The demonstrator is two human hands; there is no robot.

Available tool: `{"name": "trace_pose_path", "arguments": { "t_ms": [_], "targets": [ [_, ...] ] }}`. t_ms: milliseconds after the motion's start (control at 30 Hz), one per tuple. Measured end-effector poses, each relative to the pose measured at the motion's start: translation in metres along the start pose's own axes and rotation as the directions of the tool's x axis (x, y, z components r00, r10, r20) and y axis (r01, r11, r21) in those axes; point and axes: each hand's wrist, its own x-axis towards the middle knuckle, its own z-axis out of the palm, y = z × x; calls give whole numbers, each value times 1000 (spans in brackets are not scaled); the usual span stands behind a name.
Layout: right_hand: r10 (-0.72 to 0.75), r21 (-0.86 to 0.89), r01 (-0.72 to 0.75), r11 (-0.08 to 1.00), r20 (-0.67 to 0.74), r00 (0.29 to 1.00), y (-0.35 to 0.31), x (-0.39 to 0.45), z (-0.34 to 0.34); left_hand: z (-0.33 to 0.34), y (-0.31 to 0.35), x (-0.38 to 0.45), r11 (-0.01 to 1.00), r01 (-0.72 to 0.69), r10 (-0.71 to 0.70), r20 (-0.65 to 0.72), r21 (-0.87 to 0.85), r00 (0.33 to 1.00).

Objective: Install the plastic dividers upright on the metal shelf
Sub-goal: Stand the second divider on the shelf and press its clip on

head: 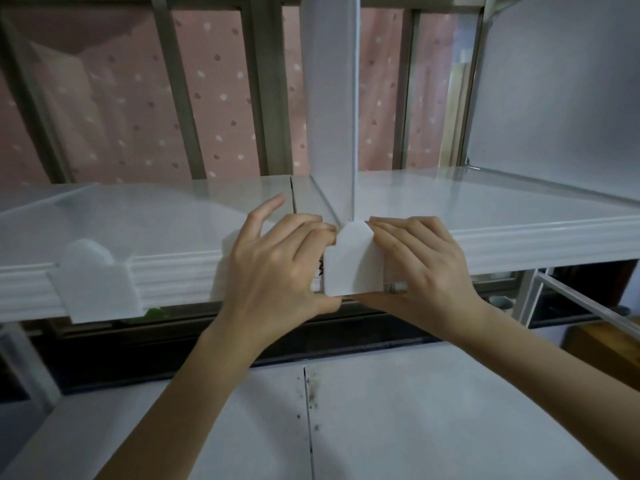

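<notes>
A white metal shelf (519,244) runs across the view at chest height. A translucent plastic divider (332,109) stands upright on it in the middle. Its white foot clip (349,261) hangs over the shelf's front lip. My left hand (273,268) pinches the clip's left side, thumb under the lip and fingertips on its top corner. My right hand (422,268) holds the clip's right side, fingers laid over it and thumb below. A second divider (114,119) leans at the left, its clip (97,285) on the lip.
A third plastic panel (561,84) stands upright at the right end of the shelf. Behind the shelf are window bars (180,88) and a pink dotted curtain (221,91). A lower white shelf surface (415,410) lies beneath my forearms.
</notes>
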Motion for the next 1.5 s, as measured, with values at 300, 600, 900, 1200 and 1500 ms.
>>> {"name": "trace_pose_path", "arguments": {
  "t_ms": [300,600,900,1200,1500],
  "targets": [
    [-2,63,5,998,-35,999,-20,15,17,-11,-23,-12,998,36,-31,95,-58,995],
    [31,52,-30,998,-16,999,-28,22,21,-14,-30,-16,995,32,-20,139,-91,990],
    [99,-8,-99,995,13,995,-34,11,28,-13,-16,-26,984,169,-161,145,-48,976],
    [250,-71,-241,968,176,952,-55,11,15,-8,8,-36,959,277,-282,108,57,953],
    [289,-63,-291,955,437,852,-57,19,-19,-30,40,-27,885,405,-459,281,229,843]
  ]
}}
